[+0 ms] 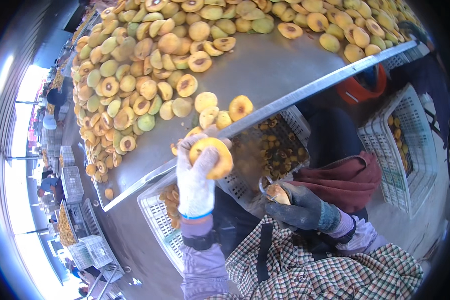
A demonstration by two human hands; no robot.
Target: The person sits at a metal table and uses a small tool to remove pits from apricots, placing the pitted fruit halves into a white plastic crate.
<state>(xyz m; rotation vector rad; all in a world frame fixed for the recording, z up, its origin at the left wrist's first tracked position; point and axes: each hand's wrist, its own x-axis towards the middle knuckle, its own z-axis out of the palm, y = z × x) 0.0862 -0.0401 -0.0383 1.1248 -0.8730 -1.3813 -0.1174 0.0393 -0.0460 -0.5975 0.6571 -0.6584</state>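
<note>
My left hand [197,175], in a white glove, grips a yellow peach half [216,156] just above the table's near edge. In my right hand [305,206], covered by a dark grey-blue glove, is a pitting tool [265,184] with a curved metal loop. A tan-brown piece at the loop's base may be its handle; I cannot tell. The two hands are apart, and the loop does not touch the fruit. A few peach halves [208,116] lie on the metal table's edge behind my left hand, close to the large pile of halves [150,90].
The metal table [265,67] has a raised rim. Below it, a white crate [157,212] holds fruit beside my left forearm, and another crate [300,125] contains brownish pieces. At right stand a white crate [385,130] and an orange-red container [362,90]. People and stacked crates [72,185] appear far left.
</note>
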